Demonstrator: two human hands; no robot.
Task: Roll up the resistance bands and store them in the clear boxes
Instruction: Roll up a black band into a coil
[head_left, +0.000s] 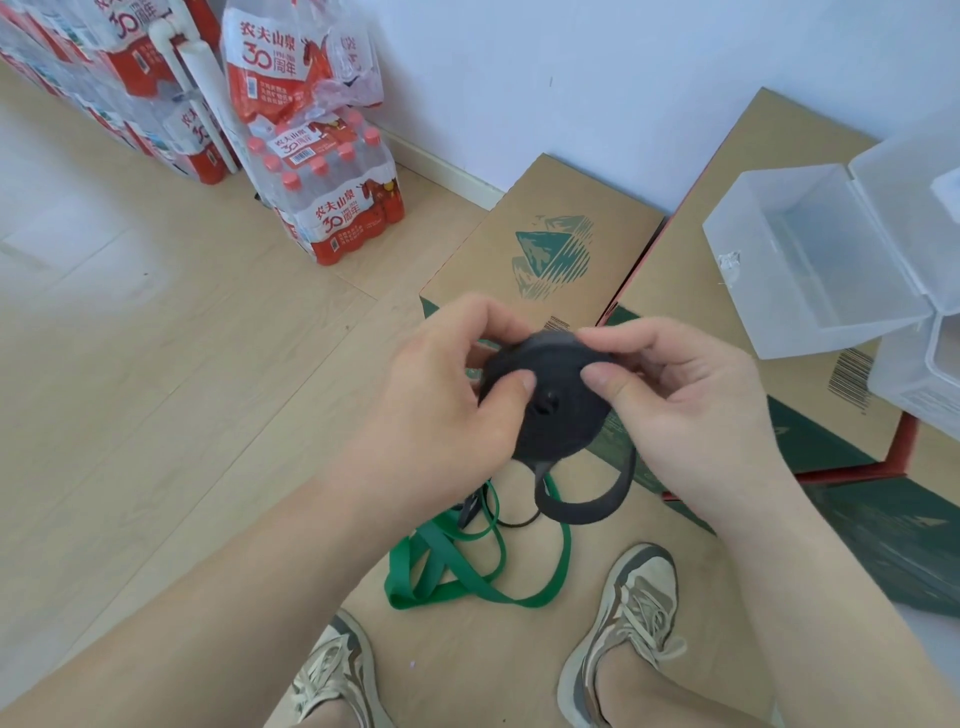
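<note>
Both hands — left hand (441, 389) and right hand (680, 400) — pinch a nearly wound black band roll (545, 400) between them above the floor, its loose tail (587, 501) hanging toward the green band (467, 571) below, with the open clear box (810, 260) on cardboard nearer the right hand.

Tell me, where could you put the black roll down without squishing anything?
The open clear box at the right looks empty inside. The cardboard box top is bare between the wall and both hands. Wide bare wooden floor lies at the left, below the water bottle packs. It is crowded by the shoes, where the green band sprawls loose.
</note>
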